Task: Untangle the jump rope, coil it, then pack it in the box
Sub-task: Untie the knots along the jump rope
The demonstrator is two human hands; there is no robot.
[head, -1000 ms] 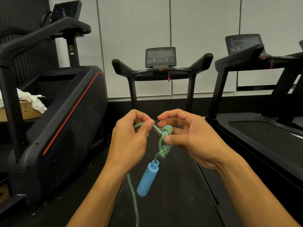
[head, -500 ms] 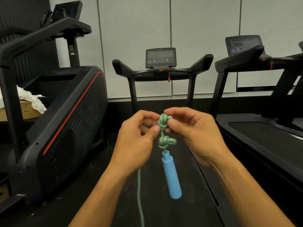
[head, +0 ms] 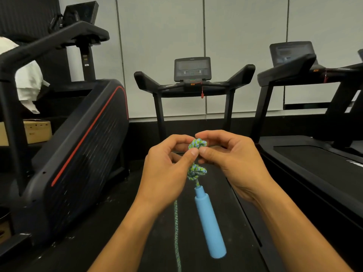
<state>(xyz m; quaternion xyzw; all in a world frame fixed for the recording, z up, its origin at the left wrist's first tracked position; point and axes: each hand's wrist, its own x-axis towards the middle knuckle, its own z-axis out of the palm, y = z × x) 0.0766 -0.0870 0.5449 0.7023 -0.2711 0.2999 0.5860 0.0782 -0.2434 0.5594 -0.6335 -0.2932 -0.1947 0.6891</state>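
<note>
A green-and-blue braided jump rope hangs between my hands over the treadmill belt. My left hand [head: 167, 169] and my right hand [head: 233, 163] both pinch an upper knot [head: 197, 143] with thumbs and fingertips. A second knot [head: 196, 171] sits just below, apart from my fingers. Under it a light blue handle [head: 209, 220] dangles, tilted toward the lower right. A loose strand of the rope [head: 176, 228] drops from beneath my left hand to the bottom edge. A cardboard box [head: 36, 131] stands at the far left behind the exercise machine.
I stand on a black treadmill belt [head: 157, 242], its console [head: 192, 69] straight ahead. A second treadmill [head: 314, 154] runs along the right. A large black exercise machine with a red stripe [head: 78, 144] fills the left, with a white cloth [head: 27, 83] behind it.
The handle has swung from lower left to hang lower right. My hands have come closer together and now pinch the upper knot, with the second knot hanging free below.
</note>
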